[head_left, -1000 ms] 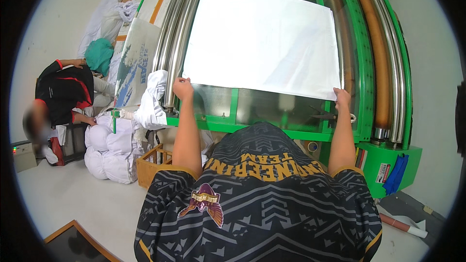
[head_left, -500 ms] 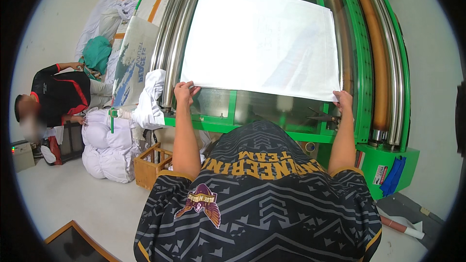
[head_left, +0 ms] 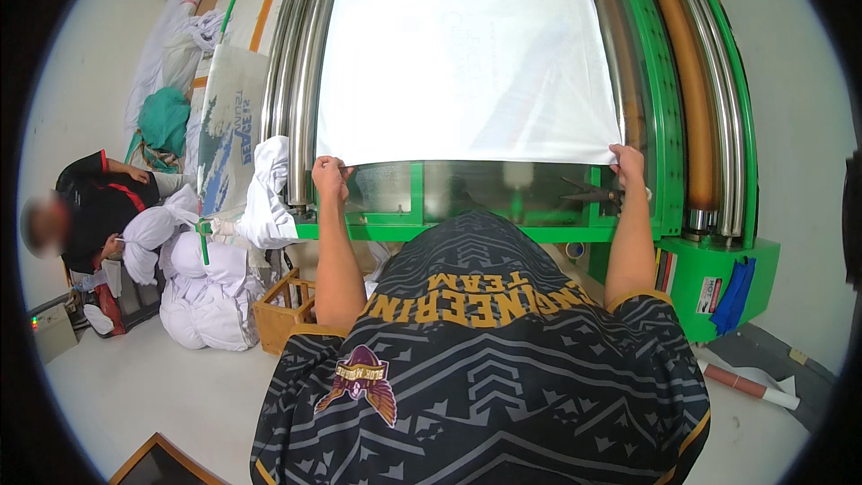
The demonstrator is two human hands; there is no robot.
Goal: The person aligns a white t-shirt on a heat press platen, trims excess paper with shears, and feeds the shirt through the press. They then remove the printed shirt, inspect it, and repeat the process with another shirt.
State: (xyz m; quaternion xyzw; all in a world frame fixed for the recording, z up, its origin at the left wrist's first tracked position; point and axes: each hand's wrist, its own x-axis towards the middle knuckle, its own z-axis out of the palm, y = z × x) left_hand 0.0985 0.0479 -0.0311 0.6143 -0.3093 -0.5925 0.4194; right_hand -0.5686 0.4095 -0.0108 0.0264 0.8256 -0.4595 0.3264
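Observation:
A large white cloth sheet (head_left: 462,67) lies spread flat on the bed of a green machine (head_left: 669,126). My left hand (head_left: 330,177) grips the sheet's near left corner. My right hand (head_left: 628,164) grips its near right corner. Both arms reach forward over the machine's green front rail (head_left: 503,232), and the sheet's near edge is stretched straight between the two hands. A pair of dark scissors (head_left: 588,190) lies just below the sheet's edge, beside my right hand.
Shiny metal rollers (head_left: 301,81) run along the machine's left side, an orange roller (head_left: 687,99) along its right. Left of the machine are white cloth bundles (head_left: 202,292), a wooden crate (head_left: 283,310) and a crouching person in black (head_left: 90,211). A paper roll (head_left: 750,386) lies on the floor right.
The sheet's near edge has moved slightly away from me along the machine bed while both hands keep hold of its corners. The person on the left has shifted position.

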